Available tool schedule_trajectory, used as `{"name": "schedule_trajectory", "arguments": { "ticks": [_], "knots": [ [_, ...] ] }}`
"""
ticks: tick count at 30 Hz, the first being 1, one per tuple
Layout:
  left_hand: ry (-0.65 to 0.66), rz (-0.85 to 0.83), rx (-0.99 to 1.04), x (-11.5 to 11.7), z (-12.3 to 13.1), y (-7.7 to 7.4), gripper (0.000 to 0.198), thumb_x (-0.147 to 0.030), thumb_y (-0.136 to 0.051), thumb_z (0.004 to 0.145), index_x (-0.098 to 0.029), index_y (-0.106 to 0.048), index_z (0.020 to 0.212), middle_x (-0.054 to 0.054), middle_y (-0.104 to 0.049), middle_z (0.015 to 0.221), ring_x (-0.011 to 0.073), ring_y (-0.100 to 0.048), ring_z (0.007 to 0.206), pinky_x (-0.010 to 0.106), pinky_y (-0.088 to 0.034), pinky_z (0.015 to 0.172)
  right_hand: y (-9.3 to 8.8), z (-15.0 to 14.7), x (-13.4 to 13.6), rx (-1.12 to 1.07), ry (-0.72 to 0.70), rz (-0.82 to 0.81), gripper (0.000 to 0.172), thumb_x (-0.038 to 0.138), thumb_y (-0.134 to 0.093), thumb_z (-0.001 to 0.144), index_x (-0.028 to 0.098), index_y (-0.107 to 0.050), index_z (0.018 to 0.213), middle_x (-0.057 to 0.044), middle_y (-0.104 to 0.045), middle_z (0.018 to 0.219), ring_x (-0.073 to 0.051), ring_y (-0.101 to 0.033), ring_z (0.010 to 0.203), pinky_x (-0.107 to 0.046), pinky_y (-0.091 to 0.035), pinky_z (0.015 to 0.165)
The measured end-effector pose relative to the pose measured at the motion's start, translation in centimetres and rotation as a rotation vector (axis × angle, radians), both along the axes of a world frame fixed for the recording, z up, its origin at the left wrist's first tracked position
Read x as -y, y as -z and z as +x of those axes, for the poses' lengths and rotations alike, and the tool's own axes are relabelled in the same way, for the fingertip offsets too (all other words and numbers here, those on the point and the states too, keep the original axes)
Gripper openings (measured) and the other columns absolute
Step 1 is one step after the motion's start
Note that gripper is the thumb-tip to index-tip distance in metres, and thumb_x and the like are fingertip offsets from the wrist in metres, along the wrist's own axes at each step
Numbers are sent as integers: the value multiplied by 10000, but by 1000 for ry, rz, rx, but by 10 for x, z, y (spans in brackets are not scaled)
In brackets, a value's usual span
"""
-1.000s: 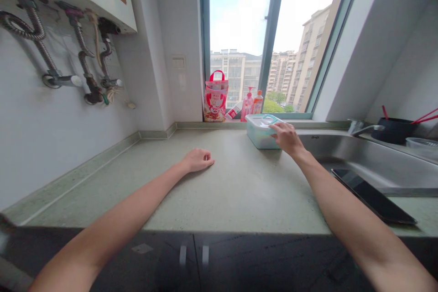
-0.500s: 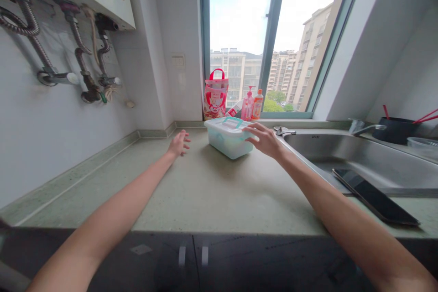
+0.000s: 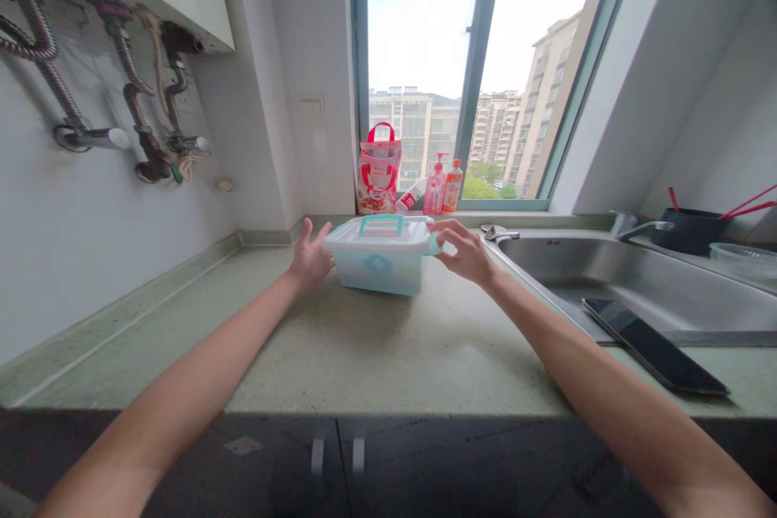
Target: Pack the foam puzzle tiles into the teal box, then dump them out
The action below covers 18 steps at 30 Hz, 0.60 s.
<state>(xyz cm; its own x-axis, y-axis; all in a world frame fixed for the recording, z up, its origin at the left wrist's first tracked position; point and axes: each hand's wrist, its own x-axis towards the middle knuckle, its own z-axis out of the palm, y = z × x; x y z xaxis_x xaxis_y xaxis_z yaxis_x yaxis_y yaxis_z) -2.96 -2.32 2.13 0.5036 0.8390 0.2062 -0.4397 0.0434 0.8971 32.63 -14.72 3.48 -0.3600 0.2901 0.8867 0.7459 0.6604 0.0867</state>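
Note:
A translucent pale teal storage box with a white lid stands on the counter between my hands. Its teal carrying handle lies on top of the lid. My left hand is at the box's left end, thumb and fingers apart, with some fingers partly hidden behind the end. At the opposite end, my right hand has its thumb and fingers closed around the teal latch. The lid is on. Pale contents show dimly through the wall.
Behind the box, a red-and-white bag, a pink pump bottle and an orange-capped bottle stand by the window. A steel sink is on the right, with a dark tablet-like slab lying across its front rim.
The box has turned so its long side faces me, and it sits a little further left. My left hand has come up to its left end; my right hand has closed at the latch.

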Motion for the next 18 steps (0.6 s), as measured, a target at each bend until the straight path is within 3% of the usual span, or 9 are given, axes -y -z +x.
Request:
{"name": "schedule_trajectory", "arguments": {
  "ticks": [2, 5, 9, 13, 18],
  "knots": [
    [29, -35, 50, 4, -2, -5, 1069, -869, -445, 871, -261, -145, 1696, 145, -587, 1512, 370, -630, 1282, 522, -514, 1011, -2, -9, 4, 0, -26, -4, 134, 221, -685, 939, 252, -582, 859, -87, -714, 1200, -227, -733, 1062, -355, -601, 871],
    [-11, -46, 36, 4, -9, -10, 860, -650, -612, 893, -233, -379, 1607, 136, -619, 1464, 337, -690, 1157, 460, -558, 931, -4, -18, 8, 32, -82, -17, 150, 192, -682, 920, 249, -568, 841, -92, -708, 1229, -228, -731, 1096, -350, -597, 887],
    [1, 16, -78, -1, -16, -12, 780, -298, -709, 743, -220, -505, 1492, 77, -695, 1283, 238, -713, 903, 327, -565, 734, -1, -16, 8, 104, -37, -65, 168, 162, -690, 852, 247, -550, 815, -88, -708, 1279, -229, -735, 1077, -337, -590, 861],
    [-77, 101, -172, -3, -14, -12, 802, -325, -657, 710, -210, -493, 1486, 66, -699, 1205, 219, -680, 800, 296, -520, 631, 2, -6, 7, 159, 97, -139, 181, 158, -701, 773, 246, -544, 792, -68, -708, 1319, -223, -738, 986, -319, -566, 766],
    [-181, 162, -235, -4, -8, -11, 772, -359, -645, 701, -192, -518, 1444, 62, -678, 1150, 185, -618, 741, 260, -443, 564, 5, 0, 3, 183, 183, -137, 190, 180, -714, 737, 250, -547, 793, -59, -719, 1299, -250, -717, 1049, -328, -543, 748]
  ]
}}
